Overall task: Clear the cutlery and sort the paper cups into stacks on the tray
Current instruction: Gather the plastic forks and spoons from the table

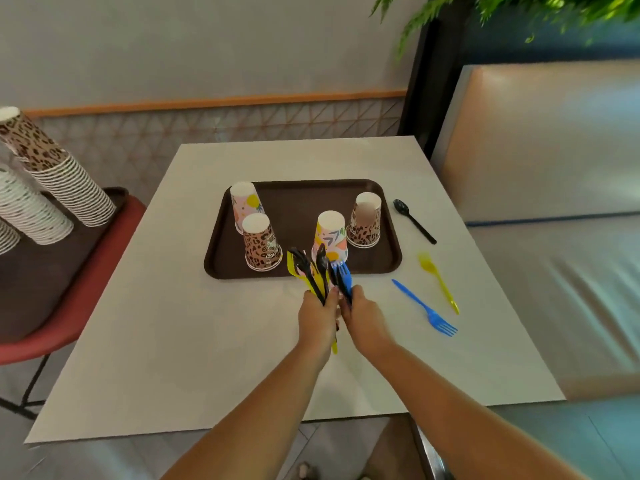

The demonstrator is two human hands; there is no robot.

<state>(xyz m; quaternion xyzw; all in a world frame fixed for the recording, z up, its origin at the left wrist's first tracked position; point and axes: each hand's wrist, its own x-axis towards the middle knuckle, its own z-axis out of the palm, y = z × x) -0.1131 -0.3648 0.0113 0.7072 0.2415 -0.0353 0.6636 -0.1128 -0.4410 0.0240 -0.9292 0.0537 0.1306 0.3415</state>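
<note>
Just below the middle of the frame, the left hand (318, 315) is closed around a fanned bundle of plastic cutlery (313, 271), yellow and black pieces with their heads pointing up toward the tray (301, 199). Pressed against it, the right hand (360, 315) pinches a blue fork (344, 277) and what looks like a dark piece beside it; whether it is passing them over or only steadying them cannot be told.

Three pieces are not yet collected on the white table (207, 341), to the right of the tray: a black spoon (414, 220) toward the upper right, a yellow fork (438, 282) below it, and a second blue fork (424, 308) lower still. Four cups stand upside down and unstacked on the tray: a floral cup (245, 206) and a leopard cup (261, 242) at its left, another floral cup (330, 233) and another leopard cup (365, 220) at its right.

The likely trouble is the bundle itself. It splays loosely, so adding more pieces could let one slip out. Its tips also sit just in front of the nearer floral cup, and a forward nudge might tip that light cup over.
</note>
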